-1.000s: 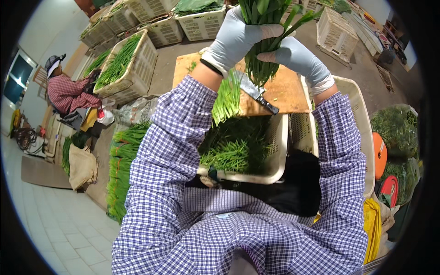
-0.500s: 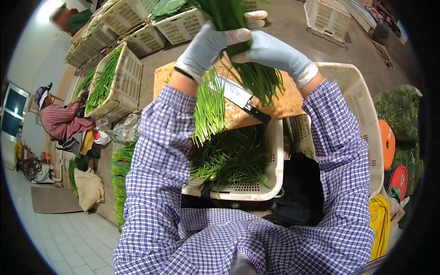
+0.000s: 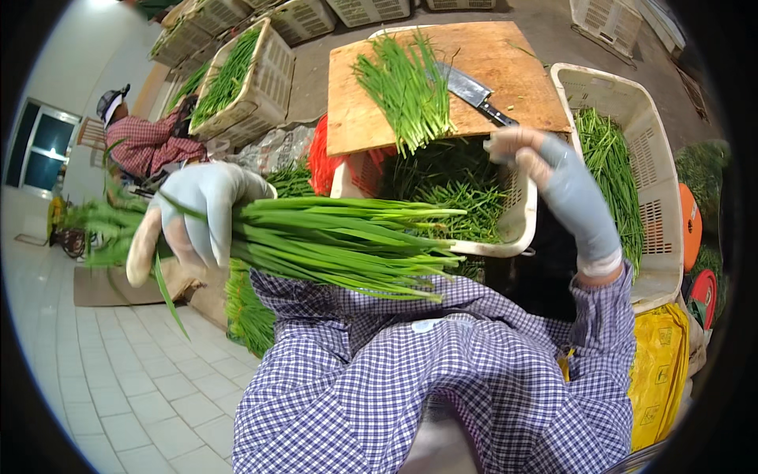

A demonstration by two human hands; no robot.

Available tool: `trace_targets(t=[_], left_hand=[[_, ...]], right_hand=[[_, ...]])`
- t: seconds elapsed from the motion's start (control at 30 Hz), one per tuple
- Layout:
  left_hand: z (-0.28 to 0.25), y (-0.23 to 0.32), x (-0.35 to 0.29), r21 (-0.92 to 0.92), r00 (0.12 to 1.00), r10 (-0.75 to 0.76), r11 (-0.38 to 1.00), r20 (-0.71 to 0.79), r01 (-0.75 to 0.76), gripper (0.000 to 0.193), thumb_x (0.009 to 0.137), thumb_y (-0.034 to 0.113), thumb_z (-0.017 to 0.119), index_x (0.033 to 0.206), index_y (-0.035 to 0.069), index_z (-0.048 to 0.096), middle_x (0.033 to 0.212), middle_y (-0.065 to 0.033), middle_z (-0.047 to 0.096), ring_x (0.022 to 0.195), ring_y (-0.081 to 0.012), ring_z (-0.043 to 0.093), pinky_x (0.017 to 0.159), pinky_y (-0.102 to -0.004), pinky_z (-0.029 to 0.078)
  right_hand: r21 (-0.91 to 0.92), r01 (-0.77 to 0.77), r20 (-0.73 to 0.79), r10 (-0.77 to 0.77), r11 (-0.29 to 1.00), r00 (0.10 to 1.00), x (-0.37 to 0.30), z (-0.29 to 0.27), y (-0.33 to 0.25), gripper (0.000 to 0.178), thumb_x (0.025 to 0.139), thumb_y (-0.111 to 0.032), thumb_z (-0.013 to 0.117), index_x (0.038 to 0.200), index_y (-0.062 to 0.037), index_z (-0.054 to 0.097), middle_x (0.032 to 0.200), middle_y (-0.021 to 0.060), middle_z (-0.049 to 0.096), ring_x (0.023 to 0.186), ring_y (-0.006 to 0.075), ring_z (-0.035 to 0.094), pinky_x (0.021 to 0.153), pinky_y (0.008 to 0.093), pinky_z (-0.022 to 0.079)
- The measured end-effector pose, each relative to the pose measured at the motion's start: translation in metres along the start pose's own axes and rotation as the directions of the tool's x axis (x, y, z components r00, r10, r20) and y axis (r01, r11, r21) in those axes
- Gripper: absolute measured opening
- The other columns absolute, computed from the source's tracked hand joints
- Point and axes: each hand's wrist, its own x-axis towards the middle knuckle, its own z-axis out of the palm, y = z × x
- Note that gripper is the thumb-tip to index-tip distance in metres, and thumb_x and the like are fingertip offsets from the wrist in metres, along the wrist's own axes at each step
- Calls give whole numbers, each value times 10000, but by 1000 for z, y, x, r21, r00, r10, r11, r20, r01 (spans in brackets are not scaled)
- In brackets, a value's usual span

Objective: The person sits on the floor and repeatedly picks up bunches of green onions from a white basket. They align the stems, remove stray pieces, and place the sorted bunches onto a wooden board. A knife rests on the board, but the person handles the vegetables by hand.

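My left hand (image 3: 197,209), in a pale blue-and-white glove, is closed around a bunch of long green garlic chives (image 3: 339,241). The bunch lies sideways above my lap at the left, its pale cut ends to the right and its blurred leaf tips to the left. My gloved right hand (image 3: 553,170) hangs by the near right edge of the wooden board (image 3: 505,63), fingers loosely bent and thumb apart, with nothing visible in it. Just beyond its fingertips is the black handle of a cleaver (image 3: 470,88), which rests on the board beside a loose pile of chives (image 3: 407,91).
Beneath the board's near edge stands a white crate (image 3: 517,229) with green trimmings. Another crate (image 3: 659,205), holding chives, is at the right, beside a yellow sack (image 3: 659,371). A person in red checks (image 3: 154,138) sits at the far left by a filled crate (image 3: 264,87).
Both hands held the chives over the far side of the board; my left hand has brought them left and nearer. My right hand has let go and moved right. The view has shifted.
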Motion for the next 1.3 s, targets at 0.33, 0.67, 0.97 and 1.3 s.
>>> trace_targets(t=[0.33,0.67,0.97,1.3], left_hand=[[54,25,23,113,950,-297,951,96,286,405,895,-52,538,1173,178,723,759,-98,699,618,-166,658,765,-339,599],[32,-36,-26,-136,122,-364,607,-923,783,341,922,158,553,1221,-3,580,939,-68,669,917,-202,669,952,-420,542],[-31,-62,-85,-405,-304,-271,534,-913,742,344,946,35,546,1281,-37,505,1183,-207,659,1122,-326,660,981,-477,558],[-72,-8,-133,-451,-457,-102,449,-884,772,290,930,108,605,1175,-44,636,1029,-135,718,909,-210,714,802,-335,601]], right_hand=[[408,-230,97,208,884,973,-31,133,35,383,950,-121,577,1314,-3,586,924,48,671,756,83,597,725,215,494],[348,42,206,-121,936,971,6,94,18,871,939,-713,388,1441,-6,463,1373,145,565,1293,229,516,1113,352,379],[797,-405,434,39,448,900,12,97,44,924,917,-725,399,1530,-42,289,1491,164,419,1330,285,471,1103,394,432],[337,-147,193,85,930,977,82,142,59,699,912,-245,674,1473,28,360,1338,139,563,1218,202,542,1059,321,414]])
